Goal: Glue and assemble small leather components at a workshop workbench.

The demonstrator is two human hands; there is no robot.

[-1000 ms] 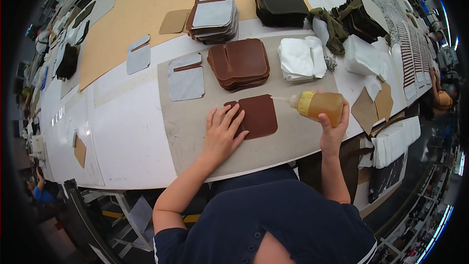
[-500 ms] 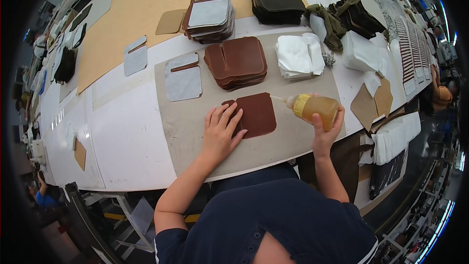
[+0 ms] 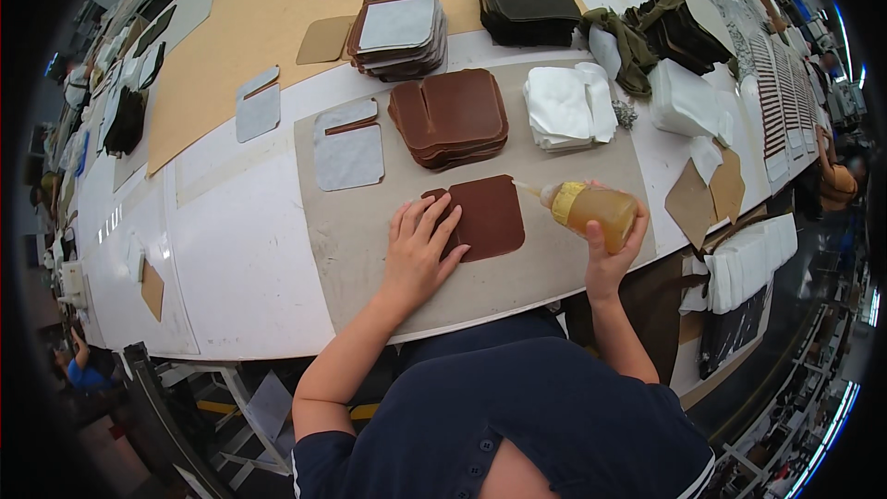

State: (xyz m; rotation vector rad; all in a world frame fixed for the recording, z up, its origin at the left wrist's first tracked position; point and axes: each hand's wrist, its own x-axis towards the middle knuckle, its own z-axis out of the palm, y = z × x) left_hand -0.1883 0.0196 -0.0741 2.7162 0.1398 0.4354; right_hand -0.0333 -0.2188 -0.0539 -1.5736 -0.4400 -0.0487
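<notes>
A brown leather piece (image 3: pixel 492 217) lies flat on the grey mat (image 3: pixel 346 231) before me. My left hand (image 3: pixel 423 242) rests on its left part, fingers stretched out and slightly apart. In my right hand (image 3: pixel 614 245) is a squeeze bottle (image 3: pixel 599 212) of amber liquid with a yellow band round its shoulder. The bottle is tilted, its thin nozzle pointing left at the leather's upper right corner. Whether the tip touches the leather I cannot tell. Just beyond lies a stack of brown leather pieces (image 3: pixel 457 115), with a pale grey-faced piece (image 3: pixel 349 152) to its left.
White fabric pieces (image 3: pixel 564 106) are stacked at the mat's far right. Farther back stand a grey-topped leather stack (image 3: pixel 399 18) and a dark stack (image 3: pixel 525 0). Tan card pieces (image 3: pixel 691 199) lie right of the mat. Another person (image 3: pixel 836 180) is at the far right.
Almost nothing differs. The whole view has shifted very slightly, while both hands, the bottle and the leather keep nearly the same places.
</notes>
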